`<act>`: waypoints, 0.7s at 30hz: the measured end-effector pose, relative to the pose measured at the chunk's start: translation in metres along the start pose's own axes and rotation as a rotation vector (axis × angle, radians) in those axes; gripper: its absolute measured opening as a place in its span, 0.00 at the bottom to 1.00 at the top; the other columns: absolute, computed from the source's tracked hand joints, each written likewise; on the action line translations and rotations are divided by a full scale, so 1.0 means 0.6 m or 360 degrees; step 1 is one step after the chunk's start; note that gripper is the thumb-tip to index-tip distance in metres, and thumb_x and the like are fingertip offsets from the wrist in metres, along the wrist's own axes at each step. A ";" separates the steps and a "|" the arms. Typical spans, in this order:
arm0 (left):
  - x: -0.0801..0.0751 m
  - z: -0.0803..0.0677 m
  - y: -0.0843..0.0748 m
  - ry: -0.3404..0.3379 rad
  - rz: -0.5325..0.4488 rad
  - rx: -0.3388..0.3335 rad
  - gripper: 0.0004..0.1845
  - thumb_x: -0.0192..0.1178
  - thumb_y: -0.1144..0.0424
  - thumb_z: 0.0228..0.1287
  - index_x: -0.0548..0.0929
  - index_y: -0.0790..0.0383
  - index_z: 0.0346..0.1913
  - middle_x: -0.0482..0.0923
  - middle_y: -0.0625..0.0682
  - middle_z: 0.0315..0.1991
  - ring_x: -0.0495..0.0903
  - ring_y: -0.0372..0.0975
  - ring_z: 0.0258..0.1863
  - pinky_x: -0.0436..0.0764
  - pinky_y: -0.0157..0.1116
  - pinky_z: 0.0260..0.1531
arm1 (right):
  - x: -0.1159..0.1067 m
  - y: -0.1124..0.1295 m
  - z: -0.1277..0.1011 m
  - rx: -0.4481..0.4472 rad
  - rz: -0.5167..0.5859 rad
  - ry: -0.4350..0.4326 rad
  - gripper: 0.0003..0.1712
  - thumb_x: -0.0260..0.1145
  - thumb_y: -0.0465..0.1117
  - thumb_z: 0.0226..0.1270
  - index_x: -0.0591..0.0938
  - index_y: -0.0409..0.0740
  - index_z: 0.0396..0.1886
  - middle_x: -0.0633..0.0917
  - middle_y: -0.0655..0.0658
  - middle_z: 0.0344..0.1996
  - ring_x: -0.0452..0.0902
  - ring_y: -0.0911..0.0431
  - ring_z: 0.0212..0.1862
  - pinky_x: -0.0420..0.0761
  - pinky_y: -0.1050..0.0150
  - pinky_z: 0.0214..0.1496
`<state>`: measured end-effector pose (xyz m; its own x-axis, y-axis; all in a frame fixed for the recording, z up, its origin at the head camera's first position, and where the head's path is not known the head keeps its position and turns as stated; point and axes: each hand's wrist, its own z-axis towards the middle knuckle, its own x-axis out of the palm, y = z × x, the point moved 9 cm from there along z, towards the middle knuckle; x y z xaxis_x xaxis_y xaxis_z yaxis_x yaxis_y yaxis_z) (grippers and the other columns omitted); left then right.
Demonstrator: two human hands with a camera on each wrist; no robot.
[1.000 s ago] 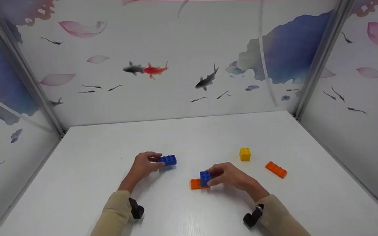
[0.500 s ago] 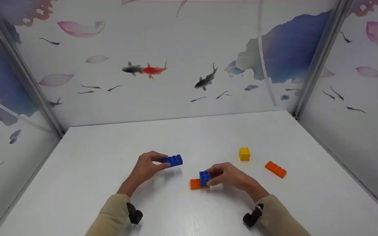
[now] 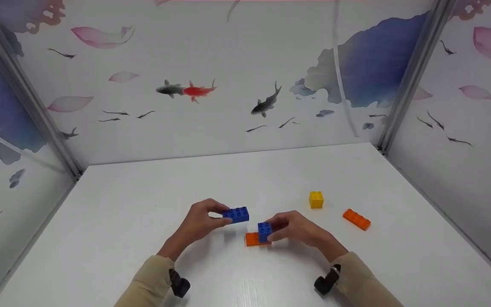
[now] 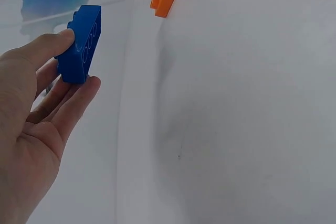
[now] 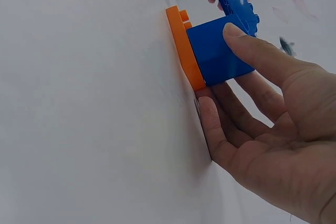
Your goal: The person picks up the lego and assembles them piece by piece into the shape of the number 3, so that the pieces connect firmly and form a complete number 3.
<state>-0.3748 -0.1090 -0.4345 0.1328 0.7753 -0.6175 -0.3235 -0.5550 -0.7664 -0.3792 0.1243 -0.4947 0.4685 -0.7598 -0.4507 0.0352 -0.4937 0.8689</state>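
Observation:
My left hand [image 3: 203, 218] pinches a long blue toy brick [image 3: 237, 214] by its left end, held up off the table with its hollow underside showing in the left wrist view. My right hand [image 3: 298, 228] grips a smaller blue brick [image 5: 218, 51] between thumb and fingers. That brick sits on the right part of a flat orange brick [image 3: 252, 239], whose bare left studs face the left hand. The orange piece lies on the white table. In the right wrist view, the long brick [image 5: 237, 3] appears just beyond the stacked pair.
A yellow square brick [image 3: 316, 200] stands on the white table [image 3: 156, 183] behind the right hand. Farther right lies a second flat orange brick [image 3: 356, 219]. Printed panels wall the table at the back and both sides.
My left hand has raised the long blue brick off the table and carried it right, closer to the stacked pair. The right hand stays in place on the smaller blue brick.

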 end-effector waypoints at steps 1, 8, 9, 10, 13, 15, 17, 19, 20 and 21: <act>0.003 -0.001 -0.002 0.0008 0.0001 0.0009 0.16 0.71 0.55 0.61 0.87 0.56 0.50 0.84 0.51 0.48 0.84 0.45 0.51 0.85 0.44 0.54 | 0.000 0.001 -0.001 -0.0002 0.0002 0.0004 0.23 0.77 0.47 0.58 0.85 0.54 0.55 0.85 0.49 0.53 0.78 0.53 0.52 0.79 0.52 0.65; 0.020 -0.008 -0.027 0.0073 -0.0051 0.0107 0.16 0.69 0.55 0.63 0.86 0.56 0.52 0.83 0.51 0.49 0.84 0.44 0.52 0.85 0.42 0.54 | -0.002 0.003 -0.001 -0.0046 0.0020 0.0019 0.23 0.77 0.47 0.59 0.85 0.52 0.55 0.85 0.48 0.53 0.78 0.53 0.52 0.78 0.51 0.65; 0.022 -0.009 -0.030 0.0079 -0.0063 0.0114 0.16 0.69 0.55 0.63 0.86 0.55 0.51 0.83 0.51 0.49 0.84 0.44 0.52 0.85 0.41 0.54 | -0.002 0.004 -0.001 -0.0047 0.0017 0.0019 0.23 0.76 0.47 0.59 0.85 0.52 0.55 0.85 0.48 0.53 0.78 0.53 0.52 0.78 0.51 0.65; 0.025 -0.010 -0.033 0.0083 -0.0069 0.0127 0.15 0.69 0.55 0.64 0.86 0.55 0.51 0.84 0.51 0.49 0.84 0.44 0.52 0.85 0.40 0.54 | -0.002 0.003 -0.002 -0.0049 0.0015 0.0023 0.23 0.76 0.48 0.59 0.85 0.53 0.55 0.85 0.48 0.53 0.78 0.53 0.52 0.78 0.51 0.65; 0.033 -0.012 -0.040 0.0091 -0.0081 0.0175 0.16 0.69 0.55 0.64 0.86 0.57 0.51 0.85 0.52 0.49 0.85 0.45 0.52 0.85 0.40 0.53 | 0.000 0.002 -0.002 -0.0055 0.0013 0.0026 0.23 0.76 0.48 0.59 0.85 0.52 0.54 0.85 0.48 0.51 0.78 0.53 0.51 0.79 0.52 0.64; 0.038 -0.013 -0.044 0.0094 -0.0081 0.0197 0.16 0.69 0.55 0.64 0.86 0.58 0.51 0.85 0.53 0.49 0.85 0.45 0.51 0.85 0.40 0.53 | 0.001 0.001 -0.003 -0.0053 0.0005 0.0025 0.23 0.77 0.48 0.59 0.85 0.52 0.54 0.85 0.48 0.51 0.78 0.53 0.51 0.79 0.52 0.64; 0.041 -0.013 -0.047 0.0096 -0.0075 0.0213 0.16 0.69 0.54 0.64 0.86 0.58 0.51 0.86 0.53 0.48 0.85 0.45 0.51 0.85 0.40 0.53 | 0.002 0.002 -0.003 -0.0059 0.0003 0.0026 0.23 0.76 0.48 0.59 0.85 0.51 0.54 0.85 0.48 0.51 0.77 0.53 0.51 0.79 0.52 0.64; 0.043 -0.013 -0.048 0.0101 -0.0074 0.0225 0.16 0.69 0.54 0.64 0.86 0.58 0.51 0.86 0.52 0.48 0.85 0.44 0.50 0.86 0.39 0.53 | 0.003 0.004 -0.003 -0.0057 0.0000 0.0022 0.23 0.76 0.47 0.59 0.85 0.51 0.54 0.85 0.48 0.51 0.77 0.53 0.51 0.78 0.51 0.64; 0.045 -0.013 -0.048 0.0102 -0.0077 0.0225 0.16 0.69 0.55 0.64 0.86 0.58 0.51 0.86 0.52 0.48 0.85 0.44 0.50 0.86 0.38 0.52 | 0.003 0.005 -0.003 -0.0058 -0.0001 0.0024 0.22 0.76 0.47 0.59 0.85 0.51 0.54 0.85 0.48 0.51 0.77 0.53 0.51 0.78 0.51 0.65; 0.047 -0.014 -0.048 0.0107 -0.0088 0.0222 0.16 0.69 0.55 0.64 0.86 0.58 0.52 0.86 0.52 0.49 0.85 0.44 0.51 0.86 0.38 0.52 | 0.003 0.005 -0.003 -0.0058 0.0000 0.0023 0.22 0.76 0.47 0.59 0.85 0.51 0.54 0.86 0.48 0.52 0.77 0.53 0.52 0.78 0.51 0.65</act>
<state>-0.3540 -0.0738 -0.4310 0.2147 0.7791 -0.5890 -0.4405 -0.4610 -0.7703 -0.3764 0.1221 -0.4924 0.4815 -0.7535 -0.4478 0.0673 -0.4776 0.8760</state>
